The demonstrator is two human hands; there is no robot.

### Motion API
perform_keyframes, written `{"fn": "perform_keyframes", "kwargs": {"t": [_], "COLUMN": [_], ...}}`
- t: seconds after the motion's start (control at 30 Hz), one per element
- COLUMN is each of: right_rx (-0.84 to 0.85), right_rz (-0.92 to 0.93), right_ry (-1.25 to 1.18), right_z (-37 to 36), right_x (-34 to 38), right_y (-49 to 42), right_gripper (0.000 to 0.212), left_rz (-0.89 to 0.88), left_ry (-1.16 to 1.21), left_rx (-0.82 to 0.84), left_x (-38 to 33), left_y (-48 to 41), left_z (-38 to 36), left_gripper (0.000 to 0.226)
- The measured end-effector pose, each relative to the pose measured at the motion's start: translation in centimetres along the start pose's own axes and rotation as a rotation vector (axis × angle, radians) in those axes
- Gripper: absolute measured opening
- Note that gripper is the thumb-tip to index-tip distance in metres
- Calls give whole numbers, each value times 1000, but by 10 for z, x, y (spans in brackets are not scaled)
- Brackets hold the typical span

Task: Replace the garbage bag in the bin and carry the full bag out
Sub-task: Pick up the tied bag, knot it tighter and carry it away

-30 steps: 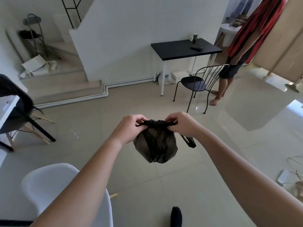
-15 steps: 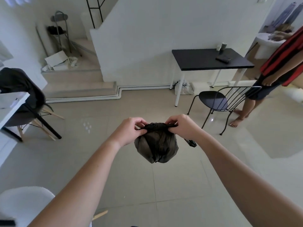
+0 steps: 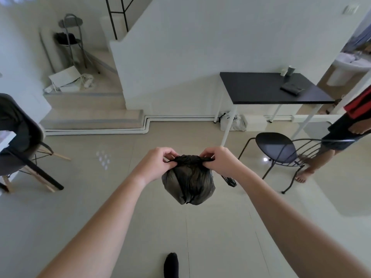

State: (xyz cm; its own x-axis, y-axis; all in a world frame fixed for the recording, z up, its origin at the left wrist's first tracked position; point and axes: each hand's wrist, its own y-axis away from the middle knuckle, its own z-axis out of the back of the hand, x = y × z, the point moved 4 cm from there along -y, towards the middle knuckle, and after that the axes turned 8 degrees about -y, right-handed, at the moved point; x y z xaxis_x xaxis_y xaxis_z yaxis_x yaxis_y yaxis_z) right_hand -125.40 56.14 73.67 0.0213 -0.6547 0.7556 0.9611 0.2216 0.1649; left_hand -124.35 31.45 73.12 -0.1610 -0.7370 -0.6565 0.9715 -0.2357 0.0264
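Observation:
A small, full black garbage bag point(image 3: 188, 182) hangs in mid-air in front of me, above the tiled floor. My left hand point(image 3: 154, 166) pinches the gathered top of the bag on its left side. On the right side my right hand point(image 3: 221, 162) pinches the same bunched top. A loose black end of the bag point(image 3: 229, 181) dangles below my right wrist. No bin is in view.
A black-topped table point(image 3: 267, 88) stands against the white wall, a black wire chair point(image 3: 281, 151) in front of it. A person point(image 3: 345, 133) stands at the right edge. Steps point(image 3: 88, 115) rise at the left, beside a dark chair point(image 3: 18, 141). My dark-socked foot point(image 3: 171, 264) shows below.
The view has swung left and moved closer to the wall, so the person has slid toward the right edge. Both hands keep their hold on the bag's top.

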Motion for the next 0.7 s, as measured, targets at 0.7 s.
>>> {"fn": "perform_keyframes", "kwargs": {"t": [0.7], "right_rx": [51], "right_rz": [55], "right_ry": [6], "right_z": [60], "right_x": [14], "right_y": [-439], "right_gripper": [20], "left_rz": [77], "left_ry": [-5], "left_rx": [-31], "left_x": [131], "left_y": [-399], "left_z": [102], "left_gripper": [19]}}
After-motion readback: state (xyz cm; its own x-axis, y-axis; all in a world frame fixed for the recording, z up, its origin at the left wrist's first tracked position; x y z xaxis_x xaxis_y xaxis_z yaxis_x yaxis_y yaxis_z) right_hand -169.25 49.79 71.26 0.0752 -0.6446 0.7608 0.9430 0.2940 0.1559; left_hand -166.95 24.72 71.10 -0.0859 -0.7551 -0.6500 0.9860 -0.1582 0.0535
